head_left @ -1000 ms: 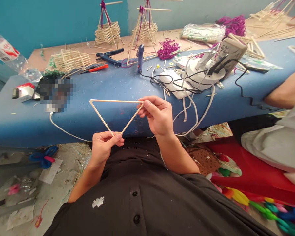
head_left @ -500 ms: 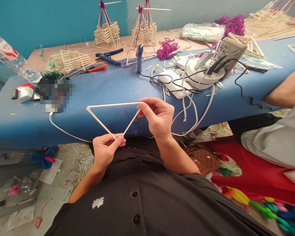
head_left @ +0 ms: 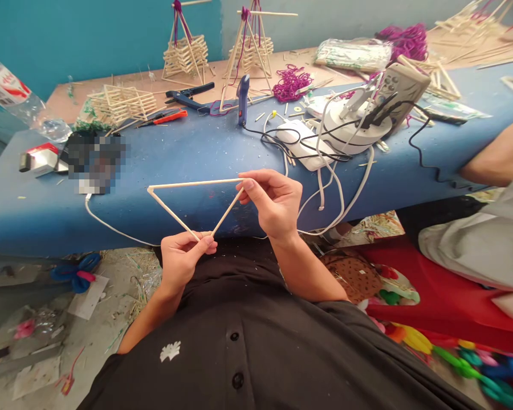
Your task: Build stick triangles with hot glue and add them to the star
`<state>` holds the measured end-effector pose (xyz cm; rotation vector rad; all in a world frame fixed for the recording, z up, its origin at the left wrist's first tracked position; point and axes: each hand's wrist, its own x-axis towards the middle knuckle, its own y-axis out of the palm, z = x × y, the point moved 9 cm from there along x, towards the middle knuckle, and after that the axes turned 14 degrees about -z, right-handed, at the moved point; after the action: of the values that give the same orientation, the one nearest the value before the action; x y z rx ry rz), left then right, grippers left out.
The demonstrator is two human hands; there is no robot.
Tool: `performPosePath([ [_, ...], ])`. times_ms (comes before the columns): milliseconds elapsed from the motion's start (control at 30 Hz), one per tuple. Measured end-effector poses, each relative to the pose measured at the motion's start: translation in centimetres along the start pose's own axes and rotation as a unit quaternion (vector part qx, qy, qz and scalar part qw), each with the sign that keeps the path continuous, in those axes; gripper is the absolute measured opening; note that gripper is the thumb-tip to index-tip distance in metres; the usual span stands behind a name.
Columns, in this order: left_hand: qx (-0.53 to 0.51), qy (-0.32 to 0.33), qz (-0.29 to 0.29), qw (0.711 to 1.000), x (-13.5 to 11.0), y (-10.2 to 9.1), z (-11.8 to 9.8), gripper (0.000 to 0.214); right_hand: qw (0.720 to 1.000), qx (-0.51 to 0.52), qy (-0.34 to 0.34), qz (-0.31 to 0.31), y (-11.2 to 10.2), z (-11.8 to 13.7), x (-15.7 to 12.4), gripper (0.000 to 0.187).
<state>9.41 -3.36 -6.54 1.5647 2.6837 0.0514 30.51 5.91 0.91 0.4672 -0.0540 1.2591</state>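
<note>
Between my hands is a triangle of thin wooden sticks (head_left: 196, 183), held above the front of the blue table (head_left: 162, 165). My left hand (head_left: 182, 256) pinches its lower corner, where two sticks meet. The upper right corner sits between the thumb and fingers of my right hand (head_left: 276, 202). At the far left, the third corner is free, its stick ends touching. My fingertips hide the joints at the two held corners.
Behind stand stick structures (head_left: 186, 57) tied with purple string. A blue glue gun (head_left: 243, 101), cutters (head_left: 190, 97), a power strip (head_left: 399, 94) with tangled cables and a plastic bottle (head_left: 21, 94) are on the table. Another person's arm (head_left: 498, 154) rests at right.
The triangle and both hands have shifted very slightly left. Both grips look the same.
</note>
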Motion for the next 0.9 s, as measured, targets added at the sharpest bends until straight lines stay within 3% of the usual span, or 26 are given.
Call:
performPosePath([
  [100, -0.009, -0.001, 0.003, 1.0, 0.6, -0.2, 0.1, 0.022, 0.999, 0.009, 0.036, -0.003, -0.2, -0.9, 0.5, 0.04],
  [267, -0.025, -0.013, 0.007, 1.0, 1.7, -0.8, 0.0, 0.023, 0.994, 0.057, 0.081, 0.055, 0.3, -1.3, 0.8, 0.048],
  [400, -0.043, -0.029, -0.01, 0.999, 2.4, -1.3, -0.1, 0.028, 0.996, 0.012, 0.083, 0.03, -0.2, -1.5, 1.1, 0.044],
  [633, -0.107, -0.045, -0.085, 0.99, 3.3, -1.9, -0.5, 0.053, 0.988, 0.062, 0.139, 0.007, -0.1, -3.1, 0.9, 0.049],
  [900, -0.136, -0.054, -0.106, 0.984, 3.6, -2.2, -0.4, 0.054, 0.99, 0.029, 0.138, 0.001, -0.6, -3.9, 0.3, 0.042],
])
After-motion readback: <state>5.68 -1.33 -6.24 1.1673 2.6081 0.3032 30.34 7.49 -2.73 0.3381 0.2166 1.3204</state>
